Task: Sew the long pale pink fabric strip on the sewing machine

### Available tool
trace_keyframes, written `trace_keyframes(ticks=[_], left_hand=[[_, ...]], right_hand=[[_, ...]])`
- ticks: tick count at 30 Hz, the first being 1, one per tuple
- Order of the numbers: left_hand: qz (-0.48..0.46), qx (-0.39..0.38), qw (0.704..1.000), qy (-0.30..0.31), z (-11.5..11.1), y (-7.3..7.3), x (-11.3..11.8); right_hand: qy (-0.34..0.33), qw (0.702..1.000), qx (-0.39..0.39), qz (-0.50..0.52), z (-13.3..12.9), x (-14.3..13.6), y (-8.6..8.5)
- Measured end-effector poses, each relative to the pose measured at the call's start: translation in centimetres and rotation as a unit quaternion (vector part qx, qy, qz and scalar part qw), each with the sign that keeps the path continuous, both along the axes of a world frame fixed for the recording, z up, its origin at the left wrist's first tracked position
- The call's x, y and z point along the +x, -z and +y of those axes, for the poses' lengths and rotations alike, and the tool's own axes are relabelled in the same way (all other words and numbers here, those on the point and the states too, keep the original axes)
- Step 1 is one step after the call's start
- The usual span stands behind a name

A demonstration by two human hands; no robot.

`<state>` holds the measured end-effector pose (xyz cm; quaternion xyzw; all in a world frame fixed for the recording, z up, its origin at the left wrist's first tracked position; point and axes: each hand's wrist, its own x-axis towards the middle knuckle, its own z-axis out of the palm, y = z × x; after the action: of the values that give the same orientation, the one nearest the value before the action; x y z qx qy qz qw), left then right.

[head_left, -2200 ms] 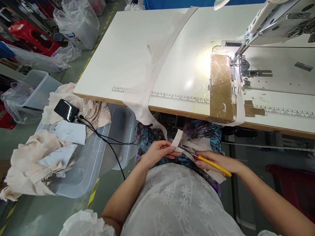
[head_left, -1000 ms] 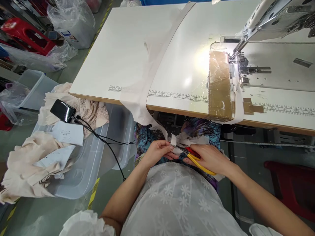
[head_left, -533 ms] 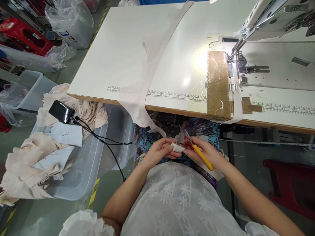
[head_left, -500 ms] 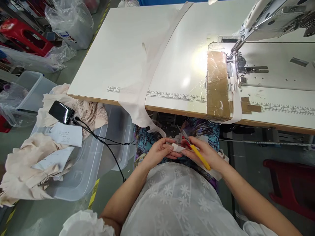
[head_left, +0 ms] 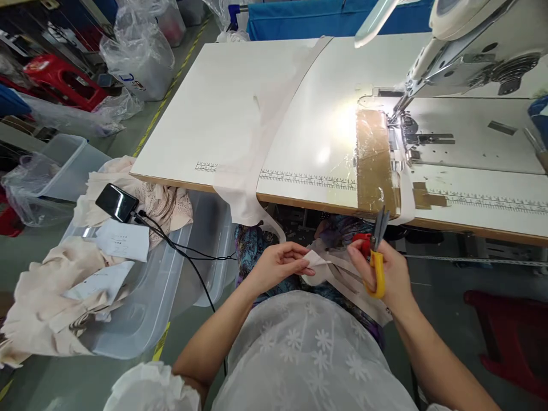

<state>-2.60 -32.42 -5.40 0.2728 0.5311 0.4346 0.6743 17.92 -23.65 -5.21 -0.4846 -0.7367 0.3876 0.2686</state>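
Note:
My left hand (head_left: 285,266) pinches a small pale piece of fabric (head_left: 315,259) between thumb and fingers, above my lap. To its right, my right hand (head_left: 387,274) is closed around scissors (head_left: 377,260) with red and yellow handles, their grey blades pointing up toward the table edge. A thin strand or strip runs from the pale fabric toward the right hand; whether the fingers grip it I cannot tell. More pale cloth (head_left: 357,294) lies across the lap. A long pale fabric strip (head_left: 240,197) drapes over the table edge on the left.
A sewing machine (head_left: 454,63) stands on the white table (head_left: 205,114) at right, with a taped brown cardboard piece (head_left: 377,162) beside its needle. At left, a clear plastic bin (head_left: 141,319) holds beige garments (head_left: 47,297); a black power bank (head_left: 116,202) with cables rests on top.
My right hand has moved right, away from the left hand, and the scissors have turned so their blades point up. The left hand still pinches the pale fabric. The view has tilted up slightly.

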Motion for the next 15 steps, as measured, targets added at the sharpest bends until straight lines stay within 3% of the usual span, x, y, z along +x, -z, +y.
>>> trace_keyframes(ticks=[3,6,8,11,15], left_hand=[[0.023,-0.008,1.000,-0.019,-0.7,0.5,-0.6],[0.039,-0.018,0.999,-0.032,-1.2,0.8,-0.5],[0.034,-0.018,0.999,-0.030,-1.3,0.9,0.2],[0.010,-0.001,1.000,-0.020,-1.1,0.6,1.3],[-0.002,0.012,1.000,0.006,-0.9,0.1,1.2]], right_hand=[[0.058,0.988,0.111,-0.090,0.1,1.6,0.5],[0.036,0.990,0.101,-0.092,-0.4,1.8,0.7],[-0.031,0.999,0.030,-0.022,-1.1,1.0,0.4],[-0.159,0.983,-0.065,0.064,-1.7,-0.8,-0.3],[-0.274,0.957,-0.088,0.030,-1.3,-1.9,-0.6]])
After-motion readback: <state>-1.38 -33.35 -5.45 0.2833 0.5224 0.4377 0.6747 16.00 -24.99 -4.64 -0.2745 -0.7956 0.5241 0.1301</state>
